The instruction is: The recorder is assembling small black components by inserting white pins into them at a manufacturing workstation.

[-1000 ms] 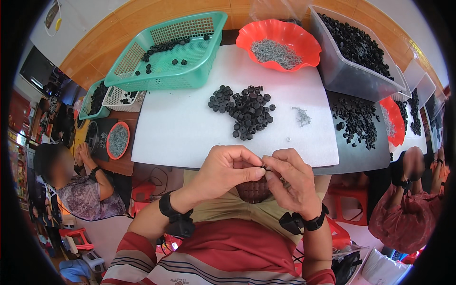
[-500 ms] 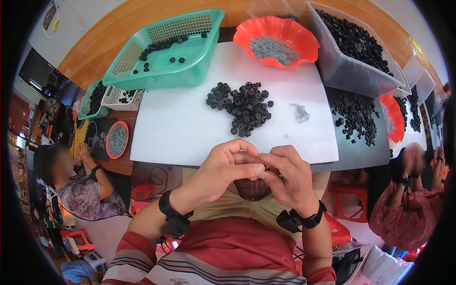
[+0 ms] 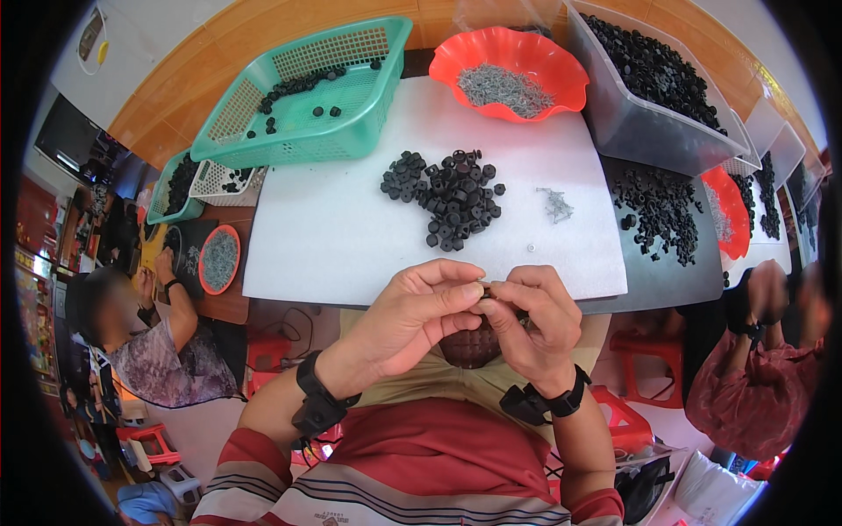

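My left hand [image 3: 417,309] and my right hand [image 3: 532,326] meet above the table's front edge, fingertips almost touching. A small black plastic part [image 3: 487,291] shows between them, pinched by my right thumb and fingers. My left thumb and forefinger are pressed together at a tiny pale piece, mostly hidden and too small to name. Just beyond my hands, a pile of black plastic knobs [image 3: 456,200] lies on the white sheet [image 3: 324,219]. Right of it are a few loose screws [image 3: 554,206] and one tiny metal piece [image 3: 531,248].
A green basket [image 3: 351,131] stands back left, a red bowl of screws [image 3: 491,44] at the back, and a clear bin of black parts [image 3: 649,145] back right. More black parts [image 3: 662,215] lie on the dark board. Co-workers sit at left [image 3: 167,351] and right [image 3: 745,386].
My left fingers have closed in on the small piece, and my right fingers have shifted slightly around the black part. The co-worker at left has parted and raised their hands.
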The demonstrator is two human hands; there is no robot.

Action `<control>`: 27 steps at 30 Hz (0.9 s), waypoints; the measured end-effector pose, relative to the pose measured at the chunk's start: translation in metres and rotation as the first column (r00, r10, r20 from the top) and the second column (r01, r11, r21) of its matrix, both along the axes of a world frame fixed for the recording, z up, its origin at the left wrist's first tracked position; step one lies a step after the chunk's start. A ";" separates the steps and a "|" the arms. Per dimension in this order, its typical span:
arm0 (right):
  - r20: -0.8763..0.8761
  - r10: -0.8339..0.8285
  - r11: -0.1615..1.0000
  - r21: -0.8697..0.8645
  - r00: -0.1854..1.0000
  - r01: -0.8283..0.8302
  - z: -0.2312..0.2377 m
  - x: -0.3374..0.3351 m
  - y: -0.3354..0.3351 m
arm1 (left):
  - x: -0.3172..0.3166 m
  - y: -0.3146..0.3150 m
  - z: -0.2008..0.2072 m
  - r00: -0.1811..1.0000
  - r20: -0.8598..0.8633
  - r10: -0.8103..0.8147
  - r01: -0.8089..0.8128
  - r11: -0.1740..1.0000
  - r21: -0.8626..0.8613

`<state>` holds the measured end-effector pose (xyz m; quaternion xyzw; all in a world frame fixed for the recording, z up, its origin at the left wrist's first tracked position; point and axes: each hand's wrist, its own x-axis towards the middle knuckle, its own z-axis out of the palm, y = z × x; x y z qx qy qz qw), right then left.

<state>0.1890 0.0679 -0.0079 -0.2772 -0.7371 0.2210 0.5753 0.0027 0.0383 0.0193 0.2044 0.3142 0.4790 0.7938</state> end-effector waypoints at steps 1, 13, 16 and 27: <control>0.002 -0.023 1.000 0.018 1.000 0.023 0.000 -0.001 0.000 | 0.000 0.000 0.000 1.000 -0.001 0.001 -0.001 1.000 0.001; 0.106 -0.122 0.984 0.147 0.987 0.105 -0.006 -0.002 -0.001 | 0.004 -0.004 -0.002 0.998 -0.001 0.059 -0.059 0.998 -0.004; 0.118 -0.147 0.976 0.178 0.982 0.125 -0.009 -0.004 -0.001 | 0.005 -0.005 -0.003 0.998 0.006 0.061 -0.061 0.998 -0.005; 0.067 -0.179 0.980 0.098 0.982 0.172 -0.014 0.000 0.005 | 0.005 0.002 0.012 0.337 -0.811 0.479 0.057 0.849 0.525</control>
